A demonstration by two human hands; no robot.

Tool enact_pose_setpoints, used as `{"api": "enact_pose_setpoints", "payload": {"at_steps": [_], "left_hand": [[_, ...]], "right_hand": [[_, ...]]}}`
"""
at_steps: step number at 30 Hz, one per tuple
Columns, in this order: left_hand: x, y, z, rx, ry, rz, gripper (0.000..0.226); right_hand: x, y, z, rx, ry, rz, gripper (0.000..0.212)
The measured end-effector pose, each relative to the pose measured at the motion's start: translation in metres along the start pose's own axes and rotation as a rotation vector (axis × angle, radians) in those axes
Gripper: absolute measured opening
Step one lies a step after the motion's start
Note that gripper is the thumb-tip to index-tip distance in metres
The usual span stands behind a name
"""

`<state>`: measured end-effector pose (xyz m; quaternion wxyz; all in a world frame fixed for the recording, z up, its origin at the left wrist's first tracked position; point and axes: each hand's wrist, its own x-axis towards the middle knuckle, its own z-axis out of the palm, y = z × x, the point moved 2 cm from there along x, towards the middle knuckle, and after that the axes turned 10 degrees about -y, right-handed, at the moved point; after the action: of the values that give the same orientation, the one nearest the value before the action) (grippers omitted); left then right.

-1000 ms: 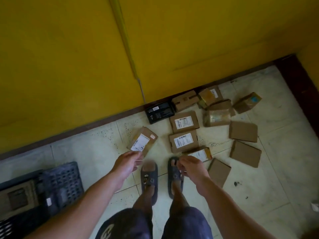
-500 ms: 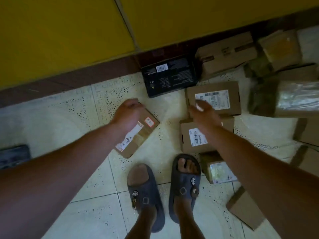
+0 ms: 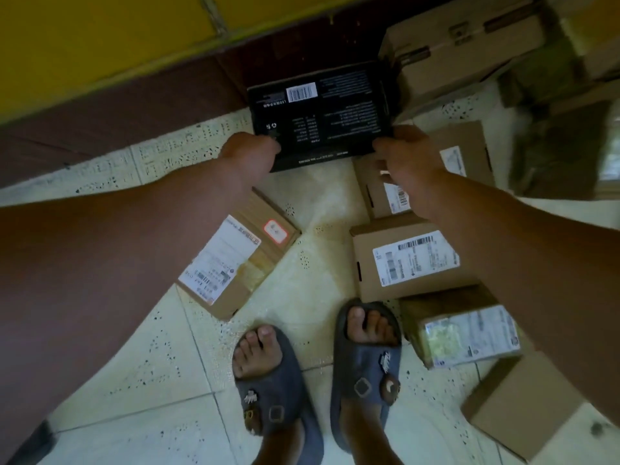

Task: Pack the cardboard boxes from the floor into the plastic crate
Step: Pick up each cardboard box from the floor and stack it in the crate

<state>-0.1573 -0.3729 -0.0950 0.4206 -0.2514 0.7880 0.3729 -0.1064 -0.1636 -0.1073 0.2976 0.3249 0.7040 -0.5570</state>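
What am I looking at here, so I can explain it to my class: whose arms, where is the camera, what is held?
No machine: a person works with bare hands. The picture comes from a camera worn on the head, looking down at both arms and the sandals. Brown cardboard boxes lie on the tiled floor, such as a labelled box by the left forearm. The left hand and right hand each grip a near corner of a black box beside the wall. Whether it is lifted is unclear.
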Motion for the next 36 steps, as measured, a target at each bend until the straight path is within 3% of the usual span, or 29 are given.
{"api": "enact_pose_setpoints", "payload": {"at_steps": [2, 6, 9, 13, 19, 28, 32, 36], "left_hand": [[-0.024, -0.003, -0.007, -0.006, 0.026, 0.033, 0.025], [-0.105, -0.009, -0.022, -0.106, 0.023, 0.063, 0.019], [-0.179, -0.011, -0.034, -0.217, 0.004, 0.039, 0.028], [-0.282, -0.004, -0.053, -0.353, -0.011, 0.047, 0.030], [-0.442, 0.007, -0.101, -0.445, -0.019, 0.124, 0.035], [-0.648, -0.042, -0.173, -0.602, 0.203, 0.195, 0.036], [-0.723, -0.094, -0.200, -0.662, 0.345, 0.187, 0.027], [-0.782, -0.165, -0.225, -0.893, 0.469, 0.164, 0.015]], "right_hand": [[-0.035, -0.006, -0.002, -0.021, 0.019, 0.006, 0.016], [-0.120, -0.004, -0.014, 0.014, 0.079, 0.046, 0.027], [-0.198, -0.019, -0.020, 0.169, 0.133, 0.099, 0.020], [-0.310, -0.045, -0.032, 0.171, 0.170, 0.159, 0.014], [-0.456, -0.103, -0.053, 0.148, 0.176, 0.059, 0.009], [-0.617, -0.180, -0.030, 0.007, -0.013, -0.187, 0.010], [-0.672, -0.201, 0.013, -0.059, -0.137, -0.264, 0.013], [-0.721, -0.212, 0.079, -0.230, -0.212, -0.357, 0.007]]}}
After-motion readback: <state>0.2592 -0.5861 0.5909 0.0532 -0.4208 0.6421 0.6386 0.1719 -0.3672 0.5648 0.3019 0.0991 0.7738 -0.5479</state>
